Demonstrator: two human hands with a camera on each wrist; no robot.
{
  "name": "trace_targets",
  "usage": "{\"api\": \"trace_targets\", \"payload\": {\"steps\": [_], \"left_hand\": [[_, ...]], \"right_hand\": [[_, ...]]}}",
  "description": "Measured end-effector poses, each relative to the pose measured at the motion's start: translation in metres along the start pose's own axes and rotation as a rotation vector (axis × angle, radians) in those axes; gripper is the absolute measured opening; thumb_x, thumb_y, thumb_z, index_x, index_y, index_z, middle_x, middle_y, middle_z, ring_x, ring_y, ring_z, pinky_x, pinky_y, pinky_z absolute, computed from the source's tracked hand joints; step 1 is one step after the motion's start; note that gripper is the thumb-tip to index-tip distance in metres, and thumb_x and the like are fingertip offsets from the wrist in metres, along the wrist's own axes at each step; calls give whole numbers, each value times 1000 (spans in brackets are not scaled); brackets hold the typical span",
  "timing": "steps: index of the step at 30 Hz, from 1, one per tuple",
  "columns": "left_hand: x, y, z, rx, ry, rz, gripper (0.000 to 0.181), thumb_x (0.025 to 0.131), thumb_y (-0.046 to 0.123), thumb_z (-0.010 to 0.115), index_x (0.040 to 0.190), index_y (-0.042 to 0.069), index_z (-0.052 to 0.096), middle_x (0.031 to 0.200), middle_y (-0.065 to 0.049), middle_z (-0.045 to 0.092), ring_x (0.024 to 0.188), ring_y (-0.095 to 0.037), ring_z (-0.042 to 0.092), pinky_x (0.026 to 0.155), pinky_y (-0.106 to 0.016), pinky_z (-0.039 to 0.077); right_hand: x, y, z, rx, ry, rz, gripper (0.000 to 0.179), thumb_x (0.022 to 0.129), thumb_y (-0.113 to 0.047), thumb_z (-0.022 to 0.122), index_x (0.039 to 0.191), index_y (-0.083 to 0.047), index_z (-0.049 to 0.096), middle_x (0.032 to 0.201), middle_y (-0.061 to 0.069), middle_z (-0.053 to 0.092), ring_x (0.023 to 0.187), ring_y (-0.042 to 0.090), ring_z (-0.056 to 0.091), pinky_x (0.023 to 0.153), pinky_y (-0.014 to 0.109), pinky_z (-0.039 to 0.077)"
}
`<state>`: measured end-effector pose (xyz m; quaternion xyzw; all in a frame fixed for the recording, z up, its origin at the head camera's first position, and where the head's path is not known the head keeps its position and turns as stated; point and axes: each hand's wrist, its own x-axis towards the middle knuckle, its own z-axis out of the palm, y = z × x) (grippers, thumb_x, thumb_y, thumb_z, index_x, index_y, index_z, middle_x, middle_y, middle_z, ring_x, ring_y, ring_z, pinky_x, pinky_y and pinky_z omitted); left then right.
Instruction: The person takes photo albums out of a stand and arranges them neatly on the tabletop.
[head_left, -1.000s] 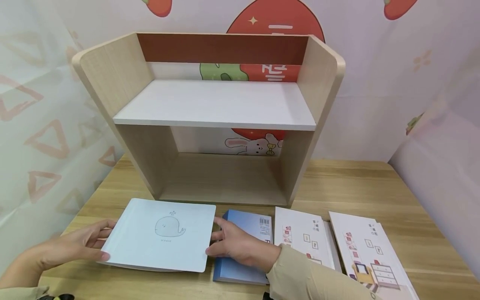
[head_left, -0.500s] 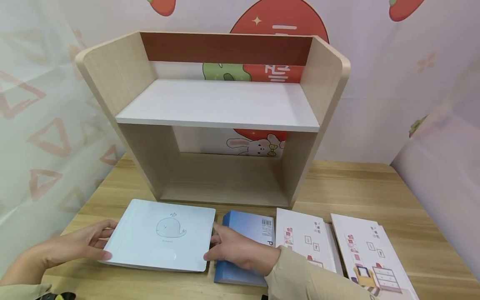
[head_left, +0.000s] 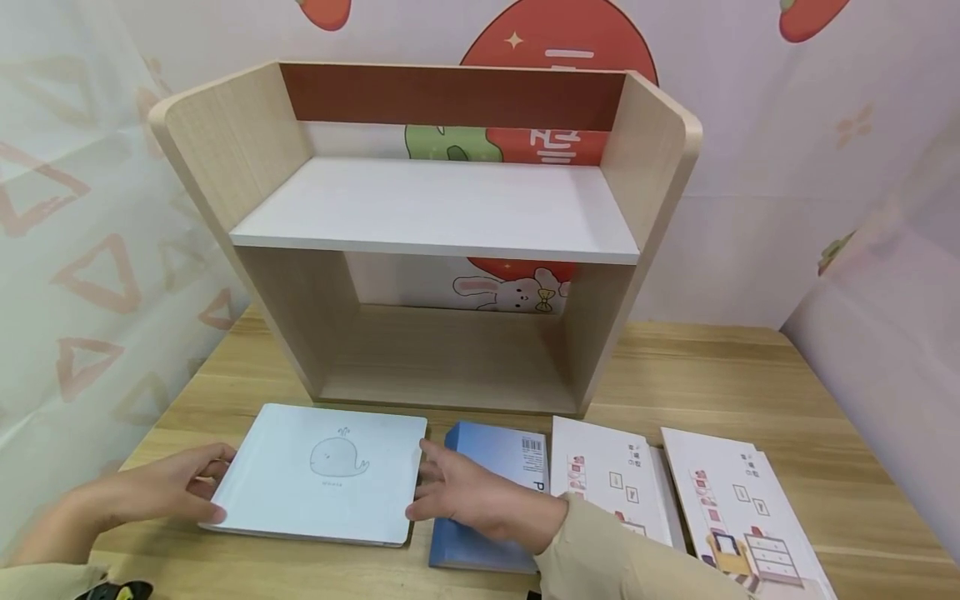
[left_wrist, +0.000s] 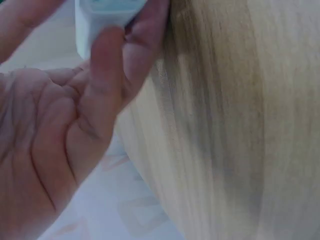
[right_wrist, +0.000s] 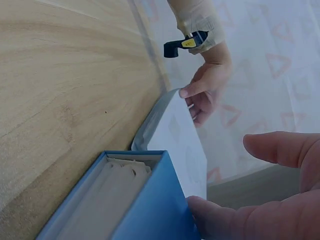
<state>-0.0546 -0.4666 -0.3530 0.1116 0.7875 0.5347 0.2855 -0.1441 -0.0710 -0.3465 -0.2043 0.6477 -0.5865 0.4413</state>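
A white landscape-format book [head_left: 315, 500] with a whale drawing on its cover lies low over the table, in front of the shelf. My left hand [head_left: 161, 492] grips its near left corner, thumb on the cover edge; in the left wrist view the thumb [left_wrist: 106, 60] presses its rounded white corner. At the book's right edge is my right hand [head_left: 480, 496], fingers loosely spread and thumb apart, fingertips right at that edge. This hand and forearm pass over a thick blue book [head_left: 480, 546], partly hiding it. Its page edges [right_wrist: 107, 195] show in the right wrist view.
A wooden two-tier shelf [head_left: 435, 250] with a white middle board stands behind the books. Two white stacks of illustrated books, one at centre right [head_left: 600, 467] and another farther right [head_left: 738, 492], lie on the wooden table [head_left: 720, 367]. Printed cloth walls surround it.
The white book has sunk slightly and lies flatter, its far edge lower in view. Both hands stay at its sides; the right fingers have loosened a little at its edge.
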Motion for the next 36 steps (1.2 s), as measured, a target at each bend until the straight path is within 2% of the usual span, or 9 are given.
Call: {"api": "trace_targets", "payload": {"steps": [7, 11, 16, 20, 23, 27, 29, 33, 36], "left_hand": [[7, 8, 0, 259, 98, -77, 42, 84, 9, 65, 111, -12, 41, 92, -9, 54, 73, -1, 54, 57, -22, 46], [8, 13, -2, 370, 172, -80, 43, 85, 12, 65, 114, -12, 45, 91, -9, 56, 72, 1, 53, 57, -22, 46], [12, 19, -1, 489, 375, -59, 44, 92, 15, 56, 126, -8, 41, 107, -16, 58, 85, 5, 55, 65, -22, 48], [21, 29, 1, 563, 550, -5, 44, 95, 21, 51, 132, 0, 39, 122, -20, 53, 96, 7, 54, 71, -21, 49], [27, 36, 4, 611, 651, 33, 47, 95, 22, 53, 136, 6, 38, 132, -19, 48, 110, -3, 52, 83, -40, 50], [30, 42, 6, 599, 697, 71, 59, 93, 19, 55, 145, 19, 28, 145, -18, 34, 130, -33, 33, 83, -69, 35], [30, 44, 6, 574, 718, 94, 64, 93, 17, 55, 147, 27, 23, 150, -14, 27, 136, -29, 24, 87, -71, 30], [31, 47, 7, 563, 757, 139, 66, 94, 16, 51, 148, 31, 14, 155, -6, 14, 140, -22, 8, 97, -73, 14], [33, 47, 6, 621, 777, 168, 67, 95, 17, 48, 149, 28, 9, 156, -2, 7, 141, -15, -2, 106, -66, 0]], "right_hand": [[-4, -4, -12, -52, -35, -34, 64, 87, -11, 60, 143, -8, 30, 147, 16, 31, 133, 35, 34, 105, 49, 33], [-8, -8, -25, -102, -37, -71, 53, 92, -23, 57, 139, -11, 37, 145, 12, 35, 135, 31, 31, 104, 49, 34], [-22, -12, -48, -159, -31, -127, 47, 93, -37, 52, 136, -20, 42, 142, 3, 41, 132, 24, 38, 103, 46, 37], [-39, -8, -72, -198, -71, -236, 42, 96, -33, 47, 137, -25, 41, 142, -3, 41, 134, 20, 36, 104, 32, 36], [-54, -3, -89, -226, -87, -356, 41, 99, -24, 43, 139, -20, 38, 145, 2, 38, 135, 23, 35, 103, 23, 35], [-76, -2, -110, -289, -29, -477, 41, 100, -13, 34, 141, -11, 35, 146, 8, 37, 134, 28, 34, 102, 20, 35], [-88, -2, -118, -331, 21, -501, 41, 101, -11, 29, 142, -11, 34, 146, 8, 37, 134, 27, 34, 102, 20, 35], [-112, -3, -135, -435, 143, -475, 44, 103, -20, 17, 144, -17, 30, 149, 7, 33, 136, 22, 30, 106, 42, 35], [-124, 0, -149, -480, 231, -457, 51, 101, -38, 11, 147, -21, 25, 151, 14, 25, 137, 14, 26, 101, 67, 22]]}}
